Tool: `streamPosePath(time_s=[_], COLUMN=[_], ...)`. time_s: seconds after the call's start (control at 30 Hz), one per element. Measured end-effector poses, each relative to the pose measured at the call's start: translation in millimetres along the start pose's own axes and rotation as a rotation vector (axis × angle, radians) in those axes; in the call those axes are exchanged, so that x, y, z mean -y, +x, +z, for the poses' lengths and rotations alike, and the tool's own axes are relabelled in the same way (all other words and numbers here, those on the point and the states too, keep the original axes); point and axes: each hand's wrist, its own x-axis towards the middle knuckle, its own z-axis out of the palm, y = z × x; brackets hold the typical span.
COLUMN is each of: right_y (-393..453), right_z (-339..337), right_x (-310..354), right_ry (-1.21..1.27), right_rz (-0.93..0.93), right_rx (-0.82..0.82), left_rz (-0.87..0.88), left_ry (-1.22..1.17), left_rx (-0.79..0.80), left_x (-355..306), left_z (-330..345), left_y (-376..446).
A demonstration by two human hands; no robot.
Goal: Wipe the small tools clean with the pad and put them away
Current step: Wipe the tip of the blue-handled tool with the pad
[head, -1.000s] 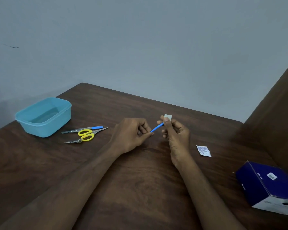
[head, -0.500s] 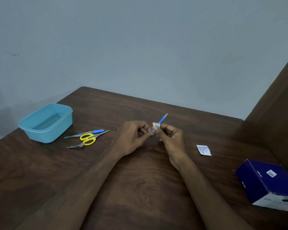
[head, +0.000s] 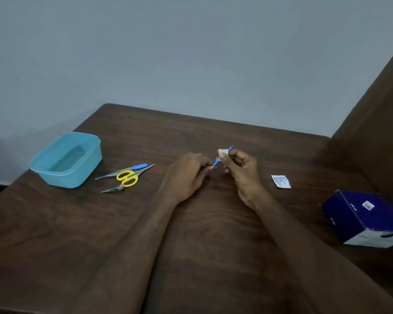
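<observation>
My left hand (head: 186,175) pinches the lower end of a thin blue-handled tool (head: 216,163) above the middle of the table. My right hand (head: 243,171) pinches a small white pad (head: 222,152) folded round the tool's upper part; the tool's fine tip sticks out past the pad. Left of my hands lie yellow-handled scissors (head: 127,177), a second blue-handled tool (head: 140,166), metal tweezers (head: 109,175) and a small metal clip (head: 112,189). A light blue plastic container (head: 66,160) stands open at the far left.
A torn white pad wrapper (head: 281,181) lies right of my hands. A dark blue box (head: 363,217) sits at the right table edge. The brown wooden table (head: 191,245) meets a brown panel (head: 377,123) on the right and a grey wall behind.
The pad has slid along the blue tool: from its tip down toward my left hand, then partway back up. Both hands stayed in about the same place.
</observation>
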Motion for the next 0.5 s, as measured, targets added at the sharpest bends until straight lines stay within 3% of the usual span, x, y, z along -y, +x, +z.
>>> streamPosePath(time_s=[0.5], right_y=[-16], right_z=[3], right_x=[21], right_ry=[0.088], right_rz=[0.080], right_rx=[0.010], left_rz=[-0.136], left_ry=[-0.255], left_rx=[0.133], left_x=[-2], left_z=[-14], left_y=[-5])
